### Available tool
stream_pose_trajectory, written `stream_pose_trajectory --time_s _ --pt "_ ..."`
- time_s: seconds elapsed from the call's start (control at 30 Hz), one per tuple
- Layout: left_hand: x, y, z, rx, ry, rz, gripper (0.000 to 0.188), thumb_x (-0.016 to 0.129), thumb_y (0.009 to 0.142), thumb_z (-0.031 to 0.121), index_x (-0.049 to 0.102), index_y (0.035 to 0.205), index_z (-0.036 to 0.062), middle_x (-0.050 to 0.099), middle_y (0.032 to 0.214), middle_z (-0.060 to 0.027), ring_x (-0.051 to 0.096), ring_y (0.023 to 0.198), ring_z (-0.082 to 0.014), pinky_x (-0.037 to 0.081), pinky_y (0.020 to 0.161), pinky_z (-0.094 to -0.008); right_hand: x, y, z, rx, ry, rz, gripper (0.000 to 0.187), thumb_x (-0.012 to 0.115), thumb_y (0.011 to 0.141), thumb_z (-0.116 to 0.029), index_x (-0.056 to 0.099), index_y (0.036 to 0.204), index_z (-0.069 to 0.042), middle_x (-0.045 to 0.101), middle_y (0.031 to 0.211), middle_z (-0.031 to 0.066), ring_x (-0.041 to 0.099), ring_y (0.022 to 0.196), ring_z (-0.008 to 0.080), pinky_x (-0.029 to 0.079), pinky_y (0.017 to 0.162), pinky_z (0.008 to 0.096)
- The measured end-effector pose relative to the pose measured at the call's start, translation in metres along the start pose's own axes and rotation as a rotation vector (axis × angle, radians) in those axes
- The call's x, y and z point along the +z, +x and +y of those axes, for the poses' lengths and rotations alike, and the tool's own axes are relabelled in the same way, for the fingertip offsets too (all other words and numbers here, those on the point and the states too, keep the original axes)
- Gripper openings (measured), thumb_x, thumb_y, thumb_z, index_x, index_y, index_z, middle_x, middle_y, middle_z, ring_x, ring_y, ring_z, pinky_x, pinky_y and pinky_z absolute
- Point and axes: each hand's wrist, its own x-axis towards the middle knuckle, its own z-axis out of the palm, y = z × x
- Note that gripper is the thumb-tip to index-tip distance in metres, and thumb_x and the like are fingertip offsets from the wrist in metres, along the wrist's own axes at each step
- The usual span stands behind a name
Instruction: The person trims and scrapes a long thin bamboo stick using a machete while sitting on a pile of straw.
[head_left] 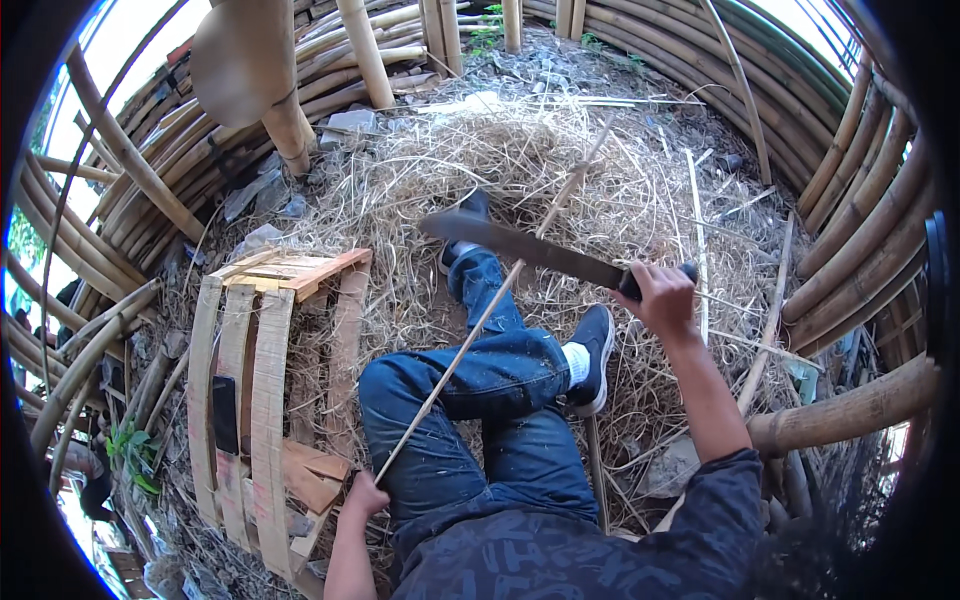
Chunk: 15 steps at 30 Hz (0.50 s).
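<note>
My right hand (664, 300) is closed around the dark handle of a machete (530, 248), its long wide blade pointing left. The blade lies across a thin bamboo strip (462, 350) and appears to meet it, though I cannot tell whether they touch. Down by my hip, my left hand (367, 495) grips the near end of the strip. From there the strip slants up and away over my jeans (430, 385), its far end above the pile of shavings. My legs are bent and crossed, with a dark shoe (594, 355) near the machete.
A wooden crate (270, 385) lies to my left, a black phone (225, 415) on its slats. Pale bamboo shavings (520, 150) cover the ground ahead. Stacked bamboo poles (690, 85) curve around the back and right. One thick pole (850, 412) juts in near my right elbow.
</note>
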Motion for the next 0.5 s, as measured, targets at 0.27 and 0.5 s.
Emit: stream_pose_trajectory --time_s 0.27,0.5 --pt "0.005 0.003 -0.005 -0.047 -0.020 -0.008 0.031 0.058 0.058 0.006 0.063 0.085 -0.0074 0.064 0.083 -0.0297 0.064 0.087 -0.0400 0.051 0.075 -0.0417 0.016 -0.013 -0.010 0.475 0.171 -0.178 0.038 0.067 0.083 -0.043 0.059 0.082 -0.007 0.062 0.059 0.0062 0.060 0.046 0.0186 0.049 0.045 0.0306" --pt "-0.007 -0.001 0.005 -0.080 0.024 -0.126 0.031 0.057 0.058 0.005 0.063 0.086 -0.0066 0.065 0.076 -0.0236 0.067 0.069 -0.0282 0.053 0.063 -0.0372 0.026 -0.009 0.003 0.599 0.034 -0.170 0.038 0.063 0.085 -0.045 0.058 0.083 -0.008 0.062 0.059 0.0107 0.064 0.051 0.0249 0.048 0.046 0.0349"
